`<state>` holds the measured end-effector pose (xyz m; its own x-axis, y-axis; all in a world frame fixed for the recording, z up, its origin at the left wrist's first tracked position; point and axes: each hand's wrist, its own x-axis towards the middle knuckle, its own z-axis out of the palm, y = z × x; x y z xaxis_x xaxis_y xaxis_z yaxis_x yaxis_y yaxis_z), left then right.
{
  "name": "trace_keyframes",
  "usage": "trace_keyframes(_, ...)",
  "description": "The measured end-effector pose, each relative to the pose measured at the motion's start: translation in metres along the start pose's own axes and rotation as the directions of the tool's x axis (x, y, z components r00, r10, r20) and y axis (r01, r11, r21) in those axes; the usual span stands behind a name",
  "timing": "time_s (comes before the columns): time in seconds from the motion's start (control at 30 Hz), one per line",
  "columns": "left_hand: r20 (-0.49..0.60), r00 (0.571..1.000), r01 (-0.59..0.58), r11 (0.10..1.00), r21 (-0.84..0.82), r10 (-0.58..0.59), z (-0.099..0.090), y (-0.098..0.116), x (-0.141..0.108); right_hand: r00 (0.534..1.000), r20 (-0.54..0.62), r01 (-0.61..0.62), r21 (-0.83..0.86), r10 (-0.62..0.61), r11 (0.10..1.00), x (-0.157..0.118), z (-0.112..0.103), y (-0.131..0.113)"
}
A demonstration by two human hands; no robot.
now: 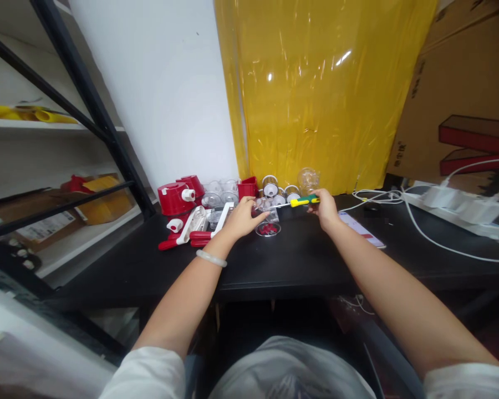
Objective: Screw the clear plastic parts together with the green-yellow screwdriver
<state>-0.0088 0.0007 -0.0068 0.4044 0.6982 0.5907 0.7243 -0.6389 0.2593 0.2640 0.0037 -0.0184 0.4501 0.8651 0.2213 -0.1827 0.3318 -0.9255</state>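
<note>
Work appears partway: right hand (327, 210) fingers clamped on screwdriver (303, 201); left hand's (245, 218) on clear part (271, 214) near screwdriver's tip. Red housings (174, 198) stand left of screwdriver.

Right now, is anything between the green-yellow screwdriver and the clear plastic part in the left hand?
Nothing visible: the green-yellow screwdriver in the right hand points toward the clear plastic part in the left hand. A round clear dish with red pieces sits off that line.
</note>
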Motion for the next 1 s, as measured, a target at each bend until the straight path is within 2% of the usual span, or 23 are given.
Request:
trace_keyframes(0.1, -0.009, 1.0, -0.012, 1.0, 0.001, 0.012, -0.0003, 0.0008, -0.0001, 0.995, -0.07, 0.057, -0.165, -0.07, 0.985, 0.0018, -0.0022, 0.0026)
trace_keyframes(0.2, -0.012, 1.0, -0.022, 1.0, 0.0, 0.022, -0.0009, 0.0016, -0.0003, 0.99, -0.078, 0.096, -0.25, -0.119, 0.964, 0.0026, -0.0034, 0.0034)
trace_keyframes(0.63, 0.005, 1.0, 0.007, 1.0, 0.004, -0.007, -0.0021, 0.0039, 0.0, 0.994, -0.067, 0.067, -0.259, -0.087, 0.964, 0.0017, -0.0019, 0.0024)
trace_keyframes(1.0, -0.006, 1.0, -0.014, 1.0, 0.002, 0.014, -0.0008, 0.0019, -0.0002, 0.994, -0.073, 0.054, -0.291, -0.079, 0.955, 0.0006, -0.001, 0.0011)
